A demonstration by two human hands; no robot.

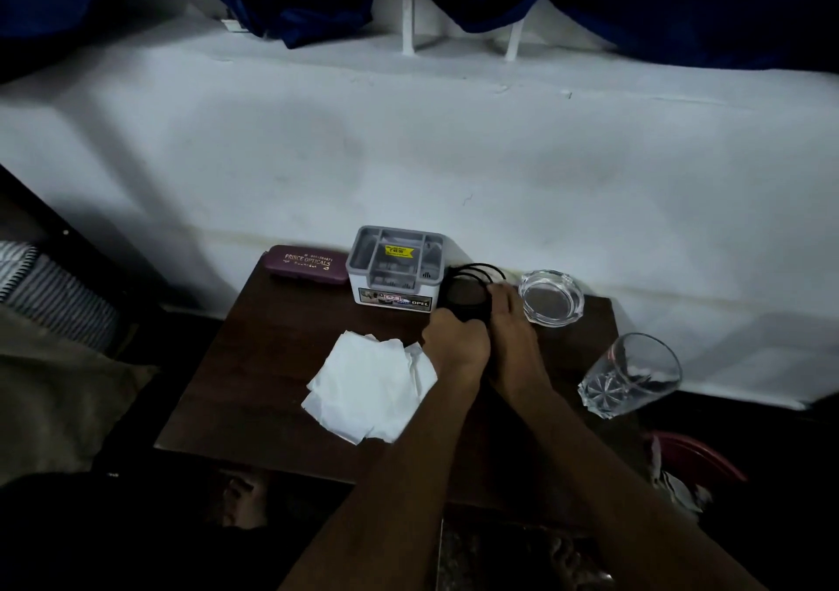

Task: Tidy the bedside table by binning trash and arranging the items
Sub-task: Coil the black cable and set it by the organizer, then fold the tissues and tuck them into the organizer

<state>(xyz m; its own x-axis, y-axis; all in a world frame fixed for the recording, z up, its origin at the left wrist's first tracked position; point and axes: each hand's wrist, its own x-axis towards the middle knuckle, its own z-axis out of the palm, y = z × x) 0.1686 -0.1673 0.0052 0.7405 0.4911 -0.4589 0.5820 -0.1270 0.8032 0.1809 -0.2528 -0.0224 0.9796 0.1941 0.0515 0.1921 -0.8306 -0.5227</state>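
clear glass ashtray [550,297], dark wood table [272,363]

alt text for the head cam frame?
Both hands, left hand and right hand, grip a coiled black cable on a dark wooden table, beside a grey organiser, crumpled tissue, ashtray and glass.

A dim bedroom: dark bedside table [281,363] against a white wall [408,145], striped bedding [50,291] beside it
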